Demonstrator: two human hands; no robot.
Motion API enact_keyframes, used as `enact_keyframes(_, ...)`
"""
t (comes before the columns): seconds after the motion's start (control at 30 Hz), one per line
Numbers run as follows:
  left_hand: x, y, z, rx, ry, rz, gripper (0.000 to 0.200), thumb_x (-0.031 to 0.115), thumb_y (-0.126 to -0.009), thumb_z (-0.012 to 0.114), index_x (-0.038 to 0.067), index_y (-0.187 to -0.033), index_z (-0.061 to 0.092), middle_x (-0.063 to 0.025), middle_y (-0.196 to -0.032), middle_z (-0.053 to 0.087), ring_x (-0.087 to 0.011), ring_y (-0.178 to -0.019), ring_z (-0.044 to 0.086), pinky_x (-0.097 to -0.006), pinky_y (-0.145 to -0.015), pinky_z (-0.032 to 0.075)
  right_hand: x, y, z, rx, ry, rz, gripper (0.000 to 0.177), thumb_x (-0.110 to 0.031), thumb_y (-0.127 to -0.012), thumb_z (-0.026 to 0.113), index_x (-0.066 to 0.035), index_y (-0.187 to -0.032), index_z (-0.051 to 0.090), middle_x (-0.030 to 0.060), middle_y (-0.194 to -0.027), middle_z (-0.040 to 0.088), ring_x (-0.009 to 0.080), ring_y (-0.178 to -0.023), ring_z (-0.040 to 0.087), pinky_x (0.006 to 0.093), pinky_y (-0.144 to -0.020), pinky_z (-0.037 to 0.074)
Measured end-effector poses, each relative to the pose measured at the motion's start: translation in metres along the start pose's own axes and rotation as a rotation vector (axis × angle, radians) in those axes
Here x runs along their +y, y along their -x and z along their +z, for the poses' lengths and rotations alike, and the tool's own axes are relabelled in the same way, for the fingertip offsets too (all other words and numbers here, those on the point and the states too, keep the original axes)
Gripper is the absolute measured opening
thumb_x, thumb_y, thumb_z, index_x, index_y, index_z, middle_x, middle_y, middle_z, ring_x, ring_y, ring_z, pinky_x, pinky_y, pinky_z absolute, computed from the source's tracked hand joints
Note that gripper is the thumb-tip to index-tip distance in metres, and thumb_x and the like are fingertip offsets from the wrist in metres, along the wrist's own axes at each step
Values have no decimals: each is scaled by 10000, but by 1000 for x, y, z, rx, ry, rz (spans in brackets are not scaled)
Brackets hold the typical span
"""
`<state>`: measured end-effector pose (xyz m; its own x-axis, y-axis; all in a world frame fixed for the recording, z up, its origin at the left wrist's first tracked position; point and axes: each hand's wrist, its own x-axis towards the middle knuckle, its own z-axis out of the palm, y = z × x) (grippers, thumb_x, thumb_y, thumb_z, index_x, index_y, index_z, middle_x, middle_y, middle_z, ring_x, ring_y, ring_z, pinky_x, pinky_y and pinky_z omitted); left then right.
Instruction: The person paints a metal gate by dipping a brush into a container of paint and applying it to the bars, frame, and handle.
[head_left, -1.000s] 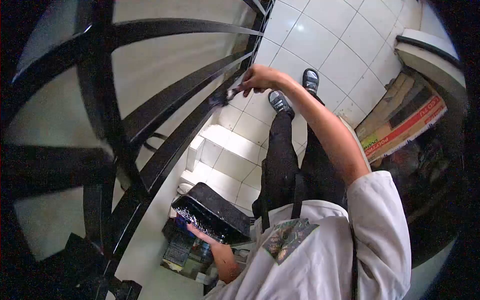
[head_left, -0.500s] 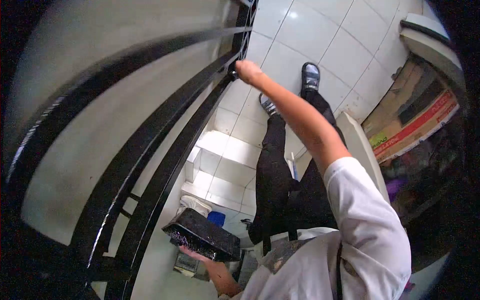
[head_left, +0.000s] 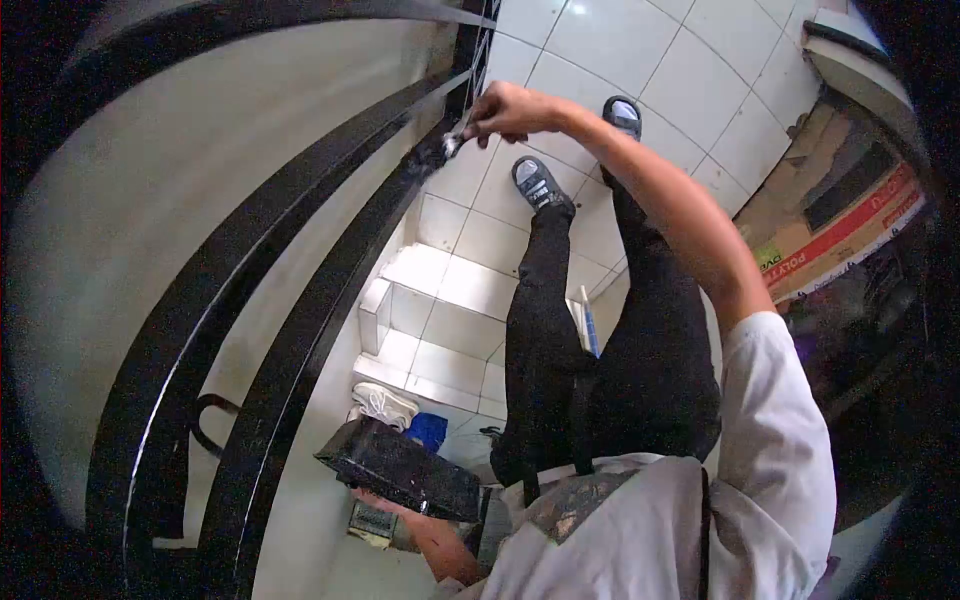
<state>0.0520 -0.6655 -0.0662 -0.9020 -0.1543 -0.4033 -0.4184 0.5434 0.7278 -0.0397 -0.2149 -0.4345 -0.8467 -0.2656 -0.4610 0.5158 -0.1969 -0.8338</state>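
Observation:
My right hand (head_left: 506, 112) reaches out to the railing, its fingers pinched around what looks like a small paintbrush (head_left: 449, 147) with a shiny metal collar. Its dark, blurred head touches the black railing bar (head_left: 330, 290). Low on the left, my left hand (head_left: 388, 503) supports a black, paint-smeared tray (head_left: 400, 468) from below, and most of its fingers are hidden under it. The tray's glossy side is speckled and tilts a little.
White tiled steps (head_left: 440, 320) descend beside my legs. White shoes (head_left: 383, 402) and a blue object (head_left: 427, 431) sit behind the tray. A cardboard box (head_left: 850, 220) stands at right. A blue-and-white item (head_left: 588, 325) shows between my legs.
My right hand has turned and shows more of the brush, which now lies further down along the bar. The left hand and tray have shifted slightly; the view has moved a little.

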Motion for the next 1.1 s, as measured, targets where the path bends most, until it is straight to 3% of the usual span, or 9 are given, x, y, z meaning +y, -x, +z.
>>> enact_keyframes(0.13,-38,9,-22,-34,-487,213,784,576,-861,490,50,-1410,297,-271,-1356,411,-448,-1148,481,-555,-914,462,83,-53,-5,344,391,141,248,-240,-842,657,5,-850,688,89,-686,662,160,-472,580,336,-443,468)
enact_keyframes(0.2,25,3,45,-420,1067,-345,775,556,-872,493,96,-1442,240,-266,-1442,278,-485,-1186,435,-592,-944,426,129,-78,4,465,488,36,225,-224,-843,643,-4,-855,687,116,-699,661,212,-518,607,365,-494,484)
enact_keyframes(0.27,16,-3,36,-469,1086,-373,782,550,-867,509,114,-1449,222,-253,-1465,226,-491,-1227,385,-601,-966,398,148,-84,25,697,658,-118,183,-195,-846,603,-35,-873,688,176,-749,653,340,-670,636,427,-639,503)
enact_keyframes(0.37,10,-3,38,-536,1147,-386,786,504,-858,557,126,-1453,208,-224,-1489,170,-491,-1295,289,-621,-1007,335,142,-71,46,599,519,-76,254,-226,-811,630,14,-748,574,262,-784,610,450,-769,586,503,-664,482)
enact_keyframes(0.6,23,0,43,-281,1150,-476,717,364,-825,670,88,-1379,307,-183,-1377,306,-421,-1193,365,-610,-1025,319,1,1,22,132,93,-101,316,-329,-851,664,-42,-977,701,17,-699,660,77,-439,512,240,-374,420)
enact_keyframes(0.77,9,-8,30,-364,1059,-437,740,389,-823,671,76,-1379,296,-182,-1377,310,-390,-1122,412,-579,-974,396,52,-51,-13,99,174,9,248,-259,-837,665,-17,-885,695,52,-708,683,113,-448,553,270,-387,451)
enact_keyframes(0.83,9,-6,31,-426,1065,-396,759,404,-823,668,76,-1389,283,-186,-1399,295,-395,-1145,408,-572,-961,414,91,-81,-4,352,535,174,201,-201,-826,644,-4,-837,681,87,-681,676,182,-497,617,340,-450,504)
enact_keyframes(1.0,7,-6,28,-339,969,-434,788,479,-828,634,75,-1396,267,-202,-1372,316,-431,-1199,405,-556,-926,460,158,-83,28,666,717,-98,178,-172,-835,601,-20,-855,692,83,-671,668,209,-519,630,356,-506,526)
enact_keyframes(1.1,26,-3,67,-424,1012,-365,777,514,-851,582,54,-1389,263,-227,-1373,322,-434,-1163,457,-547,-893,493,95,-38,33,414,191,53,215,-227,-829,653,-37,-912,708,43,-678,663,137,-499,595,313,-449,494)
